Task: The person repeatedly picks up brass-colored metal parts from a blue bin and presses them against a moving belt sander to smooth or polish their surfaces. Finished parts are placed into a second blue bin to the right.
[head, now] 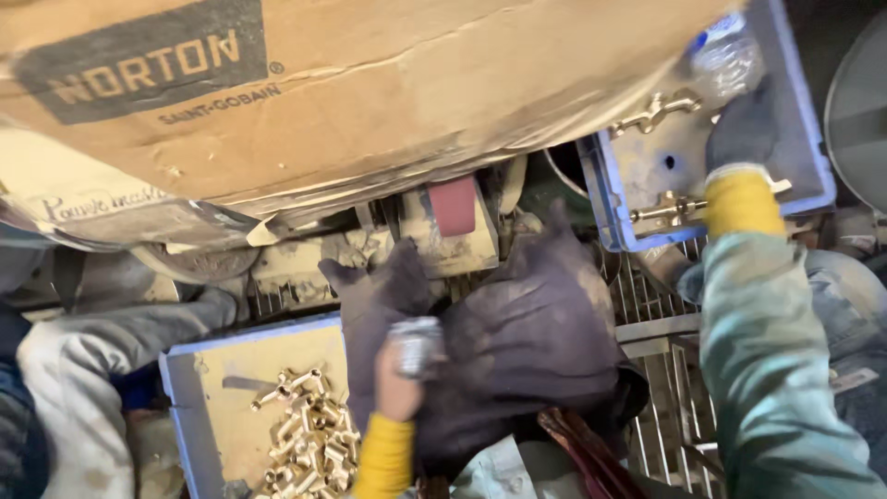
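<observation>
Centrally, left hand [393, 305] fingers grip a metal fitting [416, 344] beside the dark glove [527, 342].

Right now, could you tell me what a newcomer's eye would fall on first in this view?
A big brown cardboard box fills the top of the view. In the centre, the left hand in a dark glove holds a small shiny metal piece, with a dark cloth bunched beside it. At lower left a pile of brass fittings lies in a blue tray; the right hand reaches into another blue tray at upper right.
</observation>
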`<state>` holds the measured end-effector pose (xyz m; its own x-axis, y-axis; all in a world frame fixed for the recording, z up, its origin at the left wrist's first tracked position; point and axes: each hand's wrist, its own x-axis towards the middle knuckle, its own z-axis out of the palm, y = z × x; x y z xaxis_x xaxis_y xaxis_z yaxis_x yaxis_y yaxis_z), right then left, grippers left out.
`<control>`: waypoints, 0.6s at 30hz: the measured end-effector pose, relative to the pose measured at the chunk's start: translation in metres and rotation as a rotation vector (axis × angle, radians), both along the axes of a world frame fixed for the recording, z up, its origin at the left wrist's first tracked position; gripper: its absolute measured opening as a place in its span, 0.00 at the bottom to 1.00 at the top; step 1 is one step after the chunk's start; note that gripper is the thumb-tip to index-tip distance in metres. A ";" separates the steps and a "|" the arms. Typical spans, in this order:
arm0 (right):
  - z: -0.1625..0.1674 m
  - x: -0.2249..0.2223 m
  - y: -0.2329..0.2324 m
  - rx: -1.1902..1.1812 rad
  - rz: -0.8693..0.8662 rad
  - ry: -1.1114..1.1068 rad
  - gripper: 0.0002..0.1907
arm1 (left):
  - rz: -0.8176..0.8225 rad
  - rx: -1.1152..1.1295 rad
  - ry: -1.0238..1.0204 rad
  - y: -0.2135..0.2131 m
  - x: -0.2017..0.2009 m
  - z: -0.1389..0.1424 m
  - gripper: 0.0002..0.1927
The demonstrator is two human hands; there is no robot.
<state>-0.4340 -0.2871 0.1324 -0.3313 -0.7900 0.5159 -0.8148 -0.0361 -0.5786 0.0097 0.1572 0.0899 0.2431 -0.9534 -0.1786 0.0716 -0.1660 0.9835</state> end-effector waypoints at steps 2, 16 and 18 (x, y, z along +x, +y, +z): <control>0.022 0.008 0.039 0.224 0.129 -1.281 0.14 | -0.170 0.107 0.405 -0.033 -0.062 -0.002 0.15; 0.100 0.055 0.308 0.123 0.432 -0.094 0.21 | -0.641 -0.170 -0.434 -0.168 -0.276 -0.001 0.34; 0.102 0.052 0.304 0.134 0.410 0.036 0.22 | -0.520 -0.234 -0.388 -0.168 -0.278 0.003 0.34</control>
